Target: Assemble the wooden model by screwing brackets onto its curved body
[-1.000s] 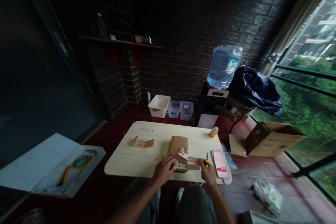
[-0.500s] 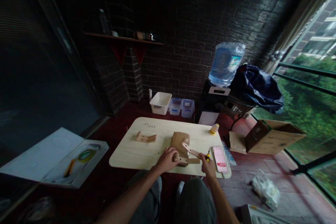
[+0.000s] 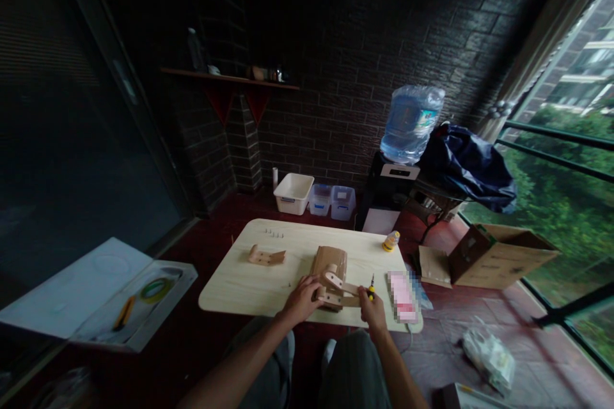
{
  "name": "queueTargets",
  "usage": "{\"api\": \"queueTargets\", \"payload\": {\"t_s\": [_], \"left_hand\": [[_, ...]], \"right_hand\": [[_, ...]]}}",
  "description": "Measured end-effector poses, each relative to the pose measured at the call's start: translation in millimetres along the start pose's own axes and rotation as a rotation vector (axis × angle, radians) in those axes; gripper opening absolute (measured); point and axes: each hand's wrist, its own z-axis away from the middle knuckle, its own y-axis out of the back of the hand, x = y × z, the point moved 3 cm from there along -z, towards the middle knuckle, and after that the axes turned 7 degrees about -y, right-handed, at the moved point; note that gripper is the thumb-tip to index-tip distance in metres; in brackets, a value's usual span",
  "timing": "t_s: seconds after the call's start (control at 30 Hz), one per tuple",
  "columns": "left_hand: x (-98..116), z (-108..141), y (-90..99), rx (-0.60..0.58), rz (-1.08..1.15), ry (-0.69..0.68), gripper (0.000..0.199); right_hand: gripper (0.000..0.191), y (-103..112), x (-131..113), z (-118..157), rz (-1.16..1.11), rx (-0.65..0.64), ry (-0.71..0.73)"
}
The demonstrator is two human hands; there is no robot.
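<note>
My left hand (image 3: pixel 303 298) is closed on the rounded end of a wooden piece (image 3: pixel 333 298) at the near side of a brown cardboard block (image 3: pixel 332 258). Above that piece lies a second wooden piece (image 3: pixel 341 283), its rounded end over the block. My right hand (image 3: pixel 373 308) grips the right end of this upper piece, and a yellow and black screwdriver (image 3: pixel 371 289) points up from the same hand. Another wooden piece (image 3: pixel 267 257) rests on the left part of the table, with several small screws (image 3: pixel 274 234) behind it.
The pale table (image 3: pixel 230 287) also bears a yellow-capped bottle (image 3: pixel 391 241) and a pink, blurred-out item (image 3: pixel 401 297) on the right. An open white case (image 3: pixel 144 326) stands left of the table. Plastic bins (image 3: pixel 293 194) and a water dispenser (image 3: pixel 391 195) are behind it.
The upper wooden piece has come down and nearer to the lower one, with my right hand shifted slightly left. My left hand stays at the lower piece's rounded end. The view has tilted slightly.
</note>
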Motion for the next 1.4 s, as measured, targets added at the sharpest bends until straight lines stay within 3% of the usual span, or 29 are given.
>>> {"api": "queueTargets", "payload": {"t_s": [0.2,0.37,0.43,0.57,0.7,0.9,1.17,1.4], "left_hand": [[5.9,2.3,9.7,-0.045,0.033,-0.005,0.027],[4.4,0.9,20.2,-0.080,0.194,0.007,0.067],[0.0,-3.4,22.0,-0.077,0.339,0.074,0.072],[-6.9,-21.6,25.3,0.016,0.609,0.208,0.068],[-6.3,-39.6,29.8,0.086,0.688,0.239,0.066],[-6.5,-45.0,29.6,0.070,0.664,0.218,0.056],[-8.1,-52.3,18.6,0.065,0.595,0.158,0.045],[-16.6,-52.7,10.0,0.051,0.590,0.146,0.044]], "right_hand": [[0.065,13.2,-8.8,9.7,0.034,0.021,-0.030],[0.069,25.4,-26.9,7.7,0.099,0.095,0.007],[0.068,28.1,-33.8,5.5,0.136,0.113,0.028],[0.068,26.4,-41.7,0.6,0.235,0.110,0.085],[0.067,18.0,-43.1,-6.4,0.314,0.083,0.157],[0.060,7.9,-43.6,-13.9,0.311,0.061,0.241],[0.054,10.0,-52.9,-11.5,0.316,0.067,0.280],[0.058,11.4,-40.0,-14.1,0.310,0.044,0.266]]}}
